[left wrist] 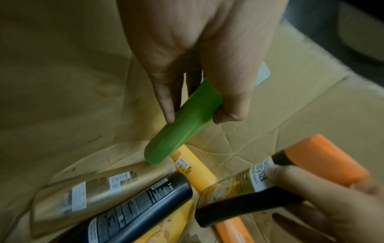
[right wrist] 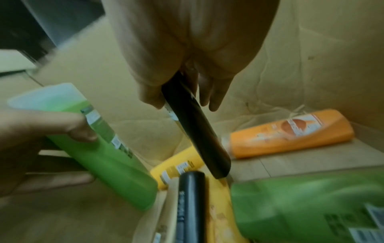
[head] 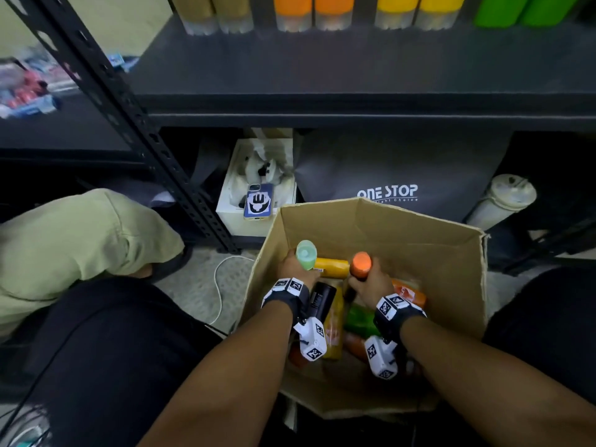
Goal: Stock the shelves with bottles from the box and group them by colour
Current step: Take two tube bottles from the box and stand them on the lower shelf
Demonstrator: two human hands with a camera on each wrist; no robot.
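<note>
Inside the cardboard box [head: 419, 240], my left hand [head: 295, 264] wraps a green bottle [left wrist: 178, 131] with a pale translucent cap, fingers and thumb curled round its body, base pointing down toward the box floor. My right hand [head: 371, 280] grips a dark bottle with an orange cap [left wrist: 270, 194], fingers closed round its black body; its white label is too blurred to read. Both bottles are lifted clear of the ones lying in the box.

Beneath them lie a yellow bottle [right wrist: 180, 166], a black bottle [left wrist: 133, 212] with white small print I cannot read, a gold bottle [left wrist: 87, 194], an orange bottle [right wrist: 290, 133] on its side against the far wall, and a second green bottle [right wrist: 307, 207].

On the shelf [head: 322, 75] above stand 2 gold, 2 orange, 2 yellow and 2 green bottles, paired by colour. Behind the box, a grey bag [head: 403, 169] reads "ONE STOP"; a phone [head: 258, 201] rests on a white carton just left of it.
</note>
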